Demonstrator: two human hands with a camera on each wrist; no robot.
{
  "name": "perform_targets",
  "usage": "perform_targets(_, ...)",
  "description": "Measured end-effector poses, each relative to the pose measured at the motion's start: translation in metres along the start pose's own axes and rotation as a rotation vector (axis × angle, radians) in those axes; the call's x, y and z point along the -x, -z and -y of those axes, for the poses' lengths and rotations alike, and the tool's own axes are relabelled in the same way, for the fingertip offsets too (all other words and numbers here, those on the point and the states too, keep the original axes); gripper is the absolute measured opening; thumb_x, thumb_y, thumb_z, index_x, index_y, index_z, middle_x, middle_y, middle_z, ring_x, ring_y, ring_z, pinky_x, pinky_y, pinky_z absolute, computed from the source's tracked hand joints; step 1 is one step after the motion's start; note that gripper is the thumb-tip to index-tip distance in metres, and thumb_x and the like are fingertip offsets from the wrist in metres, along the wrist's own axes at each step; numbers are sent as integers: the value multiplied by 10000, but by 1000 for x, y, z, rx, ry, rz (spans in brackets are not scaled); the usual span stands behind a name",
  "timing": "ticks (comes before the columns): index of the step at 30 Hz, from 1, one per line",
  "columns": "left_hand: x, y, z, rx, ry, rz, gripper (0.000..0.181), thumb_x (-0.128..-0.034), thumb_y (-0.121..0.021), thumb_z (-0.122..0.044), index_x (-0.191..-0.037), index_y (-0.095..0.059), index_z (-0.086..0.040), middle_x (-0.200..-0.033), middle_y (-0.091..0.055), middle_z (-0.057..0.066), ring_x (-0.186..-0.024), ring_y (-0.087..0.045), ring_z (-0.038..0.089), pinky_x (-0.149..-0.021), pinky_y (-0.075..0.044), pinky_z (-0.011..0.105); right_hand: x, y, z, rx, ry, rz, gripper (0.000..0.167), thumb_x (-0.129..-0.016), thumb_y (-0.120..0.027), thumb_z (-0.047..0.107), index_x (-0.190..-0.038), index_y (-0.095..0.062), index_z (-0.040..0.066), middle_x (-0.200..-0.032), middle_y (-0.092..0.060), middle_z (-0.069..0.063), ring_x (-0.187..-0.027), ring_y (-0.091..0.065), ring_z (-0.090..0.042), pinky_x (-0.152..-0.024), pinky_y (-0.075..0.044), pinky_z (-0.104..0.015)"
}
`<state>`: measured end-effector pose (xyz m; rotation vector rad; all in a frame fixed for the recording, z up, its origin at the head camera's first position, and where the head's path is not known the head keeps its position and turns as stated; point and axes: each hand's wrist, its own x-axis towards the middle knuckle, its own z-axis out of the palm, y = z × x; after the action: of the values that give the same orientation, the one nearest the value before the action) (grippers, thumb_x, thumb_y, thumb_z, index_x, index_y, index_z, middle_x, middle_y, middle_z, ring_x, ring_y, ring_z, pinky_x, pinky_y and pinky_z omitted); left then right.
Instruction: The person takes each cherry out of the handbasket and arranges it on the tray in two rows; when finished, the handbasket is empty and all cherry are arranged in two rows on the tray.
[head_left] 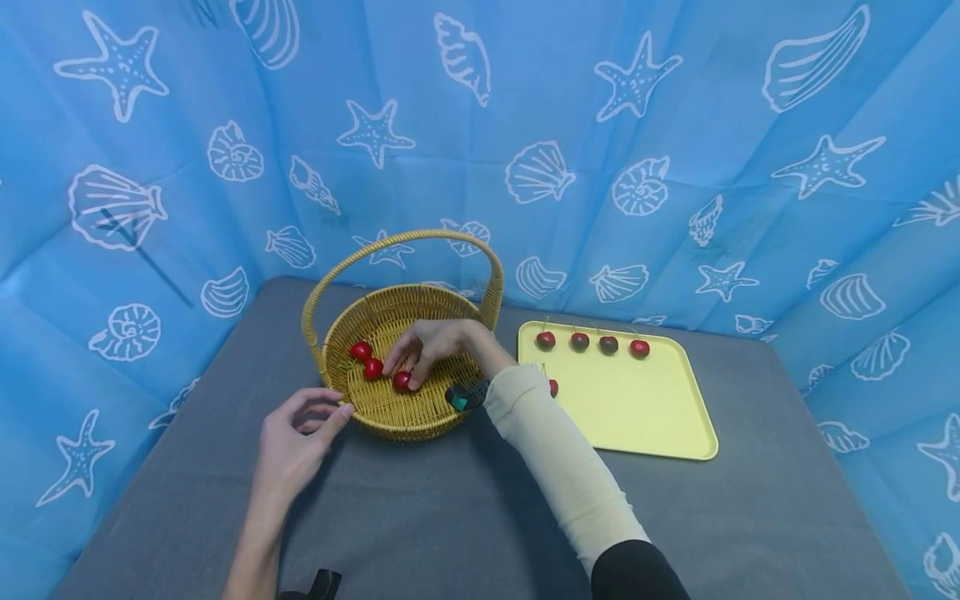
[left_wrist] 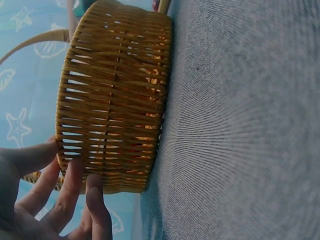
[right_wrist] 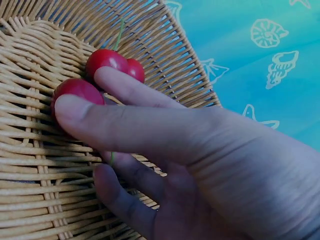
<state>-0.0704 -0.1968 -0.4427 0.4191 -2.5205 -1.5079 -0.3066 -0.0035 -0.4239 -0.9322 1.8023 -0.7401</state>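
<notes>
A round wicker basket (head_left: 408, 430) with a tall arched handle stands on the grey cloth. My left hand (head_left: 292, 442) pinches its near left rim, thumb and fingertips meeting the weave (left_wrist: 112, 95) in the left wrist view. Reaching inside, my right hand (head_left: 438, 340) holds a red cherry (head_left: 402, 382) between thumb and fingers, low over the basket floor. In the right wrist view the thumb covers part of this cherry (right_wrist: 75, 90). Two more red cherries (head_left: 372, 369) lie beside it toward the left wall, one with a green stem showing.
To the right of the basket lies a pale yellow tray (head_left: 637, 408). Several dark red cherries (head_left: 579, 342) form a row along its far edge. Another cherry (head_left: 553, 387) at its left is partly hidden by my right sleeve. A blue curtain (head_left: 450, 125) with shell prints hangs behind.
</notes>
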Motion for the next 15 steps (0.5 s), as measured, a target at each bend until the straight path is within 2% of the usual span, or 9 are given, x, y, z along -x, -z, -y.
perform_targets(6,0,-1,0,-16,-17,-16,296,-1019,-789,-302,-1260,-736,-139,-1180,-781,137,-990,-717,167,-779,-552,217,0,-1,-1,37,20,-9,421,-936,-828,7,-1344,-739,51,-1313,-762,-80,-1146,-703,-194,-974,-593,-248)
perform_targets(15,1,-1,0,-25,-32,-26,282,-1019,-789,-296,-1249,-744,-137,-1160,-792,120,-969,-691,79,-832,-538,195,14,4,4,56,64,-61,386,-936,-855,126,-1312,-770,128,-1292,-772,-15,-1180,-705,-157,-1008,-585,-284)
